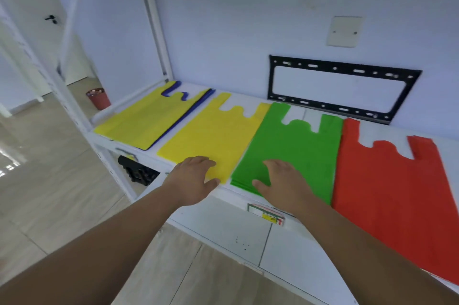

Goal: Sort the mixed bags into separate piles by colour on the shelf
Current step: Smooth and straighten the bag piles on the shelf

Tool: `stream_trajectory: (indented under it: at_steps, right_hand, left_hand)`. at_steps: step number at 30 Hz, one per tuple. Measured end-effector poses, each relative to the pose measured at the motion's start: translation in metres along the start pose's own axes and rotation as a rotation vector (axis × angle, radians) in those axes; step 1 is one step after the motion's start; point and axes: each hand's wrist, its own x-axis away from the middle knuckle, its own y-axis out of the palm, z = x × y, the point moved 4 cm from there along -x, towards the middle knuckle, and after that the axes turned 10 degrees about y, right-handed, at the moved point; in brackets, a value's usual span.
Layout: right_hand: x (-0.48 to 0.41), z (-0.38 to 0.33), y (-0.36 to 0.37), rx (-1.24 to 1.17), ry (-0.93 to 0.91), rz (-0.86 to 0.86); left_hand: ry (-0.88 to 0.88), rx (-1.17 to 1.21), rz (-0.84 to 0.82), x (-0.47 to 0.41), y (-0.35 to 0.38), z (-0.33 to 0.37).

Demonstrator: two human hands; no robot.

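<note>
Four piles of flat bags lie side by side on the white shelf (253, 101). At the far left is a mixed pile (141, 118), with a yellow bag on top of blue ones. Then come a yellow pile (216, 130), a green pile (293, 148) and a red pile (387, 175). My left hand (193, 180) rests flat on the near corner of the yellow pile, fingers spread. My right hand (280, 180) lies flat on the near left corner of the green pile. Neither hand grips a bag.
A black metal bracket (342, 88) leans against the wall behind the green and red piles. The shelf's white upright post (154, 18) stands at the back left. A black object (136, 170) sits on the lower shelf. A red bin (98, 98) stands on the floor.
</note>
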Motion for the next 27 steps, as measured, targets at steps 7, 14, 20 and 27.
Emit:
stream_trajectory:
  at_steps: [7,14,20,27]
  right_hand:
    - [-0.043,-0.130,0.033,-0.101,0.013,0.011]
    - [-0.081,-0.235,0.067,-0.483,0.094,-0.068]
    - [-0.137,-0.262,0.067,-0.630,0.151,-0.152]
    - [-0.206,-0.287,0.075,-0.920,0.325,-0.298]
  left_hand:
    - [-0.023,0.050,0.035,0.034,-0.026,-0.126]
    - [-0.091,0.109,0.037,0.044,-0.042,-0.242]
    - [-0.026,0.148,0.037,0.000,-0.042,-0.277]
    - [0.114,0.154,-0.005,-0.043,-0.041,-0.288]
